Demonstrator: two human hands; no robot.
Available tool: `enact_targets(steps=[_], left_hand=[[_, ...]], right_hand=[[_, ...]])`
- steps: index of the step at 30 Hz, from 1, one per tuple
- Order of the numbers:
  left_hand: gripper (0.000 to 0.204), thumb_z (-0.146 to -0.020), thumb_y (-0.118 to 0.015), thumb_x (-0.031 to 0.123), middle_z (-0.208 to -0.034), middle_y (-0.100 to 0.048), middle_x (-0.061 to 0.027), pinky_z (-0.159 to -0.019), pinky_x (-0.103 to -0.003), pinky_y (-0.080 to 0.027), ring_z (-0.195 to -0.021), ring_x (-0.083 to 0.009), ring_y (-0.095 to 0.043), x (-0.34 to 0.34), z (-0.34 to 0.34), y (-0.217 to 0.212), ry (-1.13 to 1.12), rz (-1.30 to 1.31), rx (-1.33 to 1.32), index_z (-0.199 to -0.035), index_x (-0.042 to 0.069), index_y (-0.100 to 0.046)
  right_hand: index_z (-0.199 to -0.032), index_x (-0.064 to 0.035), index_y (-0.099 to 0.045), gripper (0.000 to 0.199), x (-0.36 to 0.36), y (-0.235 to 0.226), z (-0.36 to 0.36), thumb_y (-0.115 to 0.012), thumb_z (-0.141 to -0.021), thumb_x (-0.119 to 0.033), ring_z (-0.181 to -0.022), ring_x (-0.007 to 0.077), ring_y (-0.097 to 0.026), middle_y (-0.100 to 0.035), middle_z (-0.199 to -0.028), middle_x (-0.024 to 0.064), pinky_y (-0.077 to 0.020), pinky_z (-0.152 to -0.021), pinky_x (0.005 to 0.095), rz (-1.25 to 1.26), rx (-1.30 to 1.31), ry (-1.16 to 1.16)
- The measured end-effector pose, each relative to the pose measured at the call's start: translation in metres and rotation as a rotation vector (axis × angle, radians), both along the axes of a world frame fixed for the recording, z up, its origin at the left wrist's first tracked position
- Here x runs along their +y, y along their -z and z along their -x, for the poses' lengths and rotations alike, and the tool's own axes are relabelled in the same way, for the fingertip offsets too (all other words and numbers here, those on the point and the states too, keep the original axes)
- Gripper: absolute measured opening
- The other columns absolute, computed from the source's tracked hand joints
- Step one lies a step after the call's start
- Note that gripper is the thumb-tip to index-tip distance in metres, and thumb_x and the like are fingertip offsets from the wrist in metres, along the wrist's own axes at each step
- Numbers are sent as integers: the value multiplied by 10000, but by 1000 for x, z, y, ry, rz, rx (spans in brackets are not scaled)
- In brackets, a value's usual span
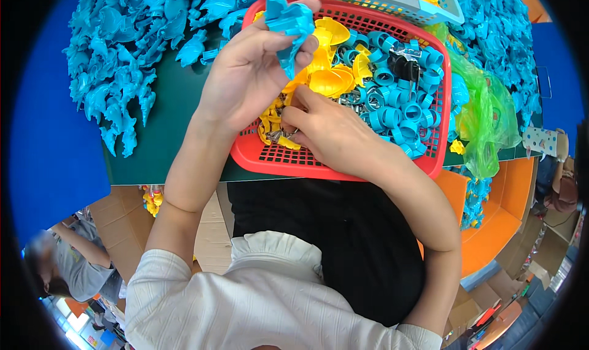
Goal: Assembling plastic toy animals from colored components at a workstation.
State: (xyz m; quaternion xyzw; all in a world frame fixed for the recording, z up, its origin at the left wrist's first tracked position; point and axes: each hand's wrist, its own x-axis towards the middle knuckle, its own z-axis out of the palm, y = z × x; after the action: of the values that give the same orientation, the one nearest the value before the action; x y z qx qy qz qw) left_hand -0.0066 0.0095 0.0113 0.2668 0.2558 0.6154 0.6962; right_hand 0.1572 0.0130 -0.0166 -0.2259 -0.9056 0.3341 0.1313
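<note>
My left hand (254,74) is raised over the left rim of a red basket (270,169), its fingers closed on a blue moulded plastic part (289,26) with a jagged outline. Lower down, my right hand (328,126) reaches into the basket with fingers bent and pinched among small yellow and metallic pieces (279,124); what lies between the fingertips is hidden. Beside it in the basket are larger yellow curved parts (331,74), many blue rings (412,112) and a black piece with a clear part (405,65).
Heaps of blue moulded parts (123,61) cover the green table (165,123) at left and far right. A blue-grey basket (392,3) with yellow parts stands behind. Right of the red basket lies a green plastic bag (491,117). An orange bin (506,209) sits below the table; a person (86,258) is at left.
</note>
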Motion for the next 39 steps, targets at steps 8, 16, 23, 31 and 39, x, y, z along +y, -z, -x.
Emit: enact_targets(steps=[8, 16, 23, 31, 39], left_hand=[[176, -891, -503, 98, -934, -603, -105, -787, -294, -496, -832, -196, -620, -10, -7, 5, -79, -11, 347, -1054, 37, -475], [155, -856, -575, 94, -784, -586, -12, -518, -184, -416, -632, -34, -532, -20, -18, -3, -184, -159, 829, -997, 36, -545], [119, -810, -603, 48, -599, -564, 6, -362, -185, -265, -424, -1, -421, -24, -21, 3, -334, -232, 1094, -928, 41, -599], [130, -806, -596, 43, -527, -527, 9, -343, -202, -256, -386, -5, -402, -24, -19, 9, -338, -298, 1124, -936, 51, -605], [121, -835, -591, 77, -569, -549, 4, -362, -184, -356, -436, -24, -487, -25, -23, -2, -260, -156, 947, -949, 38, -591]], right_hand=[[-940, -8, -554, 91, 4, -42, -33, -565, -883, -78, -742, 130, -579, -585, -840, 53, -456, -647, 253, 496, 419, 500], [-1036, 22, -595, 174, -9, -36, -39, -581, -867, -21, -735, 104, -584, -604, -872, 74, -470, -673, 211, 250, 619, 536], [-1016, 28, -527, 146, -19, -32, -39, -555, -893, -45, -718, 129, -605, -624, -832, 112, -505, -664, 241, 441, 759, 510], [-995, 20, -510, 115, -23, -36, -35, -530, -909, -54, -658, 124, -604, -624, -804, 111, -502, -611, 221, 538, 652, 545], [-979, 4, -461, 114, -19, -28, -30, -524, -914, -64, -635, 126, -601, -617, -771, 111, -497, -593, 221, 415, 679, 538]])
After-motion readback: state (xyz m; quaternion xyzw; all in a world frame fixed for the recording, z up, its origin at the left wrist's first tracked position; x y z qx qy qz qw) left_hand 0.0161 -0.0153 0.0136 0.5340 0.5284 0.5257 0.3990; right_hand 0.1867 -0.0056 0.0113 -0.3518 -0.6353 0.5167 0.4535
